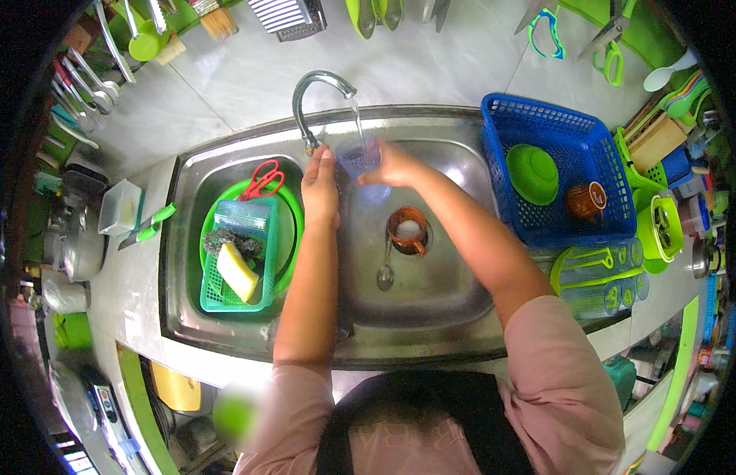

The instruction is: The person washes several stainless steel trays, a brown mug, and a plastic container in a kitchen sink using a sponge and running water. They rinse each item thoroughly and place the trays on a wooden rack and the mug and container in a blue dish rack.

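Under the water stream my right hand grips a clear bluish tumbler, which is blurred. Beside it, at the base of the chrome faucet, is my left hand. Its fingers point away from me and look close together; whether it touches the faucet or the tumbler is unclear. Below the tumbler, a brown mug with something pale inside stands in the right sink basin. A metal spoon lies next to the mug.
The left basin holds a green round basin and a teal basket with a yellow sponge, scourer and red-handled scissors. At right, a blue basket holds a green bowl and brown mug; a glass rack sits nearer.
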Available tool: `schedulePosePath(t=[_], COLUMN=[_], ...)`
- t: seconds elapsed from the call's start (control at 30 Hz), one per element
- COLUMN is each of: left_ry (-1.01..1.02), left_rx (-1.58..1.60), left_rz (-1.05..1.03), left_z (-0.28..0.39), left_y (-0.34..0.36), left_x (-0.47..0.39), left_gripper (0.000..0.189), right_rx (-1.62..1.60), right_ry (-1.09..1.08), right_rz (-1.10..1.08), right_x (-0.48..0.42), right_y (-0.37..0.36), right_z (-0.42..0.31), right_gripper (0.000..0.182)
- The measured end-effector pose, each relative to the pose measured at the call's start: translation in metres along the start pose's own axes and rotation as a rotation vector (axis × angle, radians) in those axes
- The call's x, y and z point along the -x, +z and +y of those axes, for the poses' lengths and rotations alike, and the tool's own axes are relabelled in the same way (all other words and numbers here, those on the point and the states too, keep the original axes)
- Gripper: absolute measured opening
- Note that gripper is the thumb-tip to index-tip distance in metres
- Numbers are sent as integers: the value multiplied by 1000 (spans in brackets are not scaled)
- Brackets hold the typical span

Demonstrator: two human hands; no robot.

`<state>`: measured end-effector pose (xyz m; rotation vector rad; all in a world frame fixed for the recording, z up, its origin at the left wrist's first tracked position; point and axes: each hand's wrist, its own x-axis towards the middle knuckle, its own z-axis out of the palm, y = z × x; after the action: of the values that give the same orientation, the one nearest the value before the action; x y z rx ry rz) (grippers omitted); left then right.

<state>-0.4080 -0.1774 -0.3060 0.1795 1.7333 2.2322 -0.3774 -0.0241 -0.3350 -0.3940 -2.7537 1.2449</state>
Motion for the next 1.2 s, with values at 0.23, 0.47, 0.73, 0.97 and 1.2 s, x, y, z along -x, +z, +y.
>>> schedulePosePath(t=[0.23,0.47,0.73,0.97,1.2], left_ry=[-61,-213,-8,412,870], left_rx=[27,281,428,-262,-470], left_rz=[74,-53,-152,-159,-190], left_z=[0,-47,-37,21,5], left_y=[-5,7,7,10,34], left_x=[-4,-5,-35,-70,-38], left_gripper=[43,24,17,20,22], right_rx=[59,1010,648,-999,-1520], right_ry=[-23,-289,-462,113,497], right_rz=[-31,-139,121,-257,167], right_x=[-5,0,8,14,29], right_y=[-14,-21,-25,-13,-6], right_z=[-23,-82,-70,-9,-4], right_gripper=[73,50,33,58,58])
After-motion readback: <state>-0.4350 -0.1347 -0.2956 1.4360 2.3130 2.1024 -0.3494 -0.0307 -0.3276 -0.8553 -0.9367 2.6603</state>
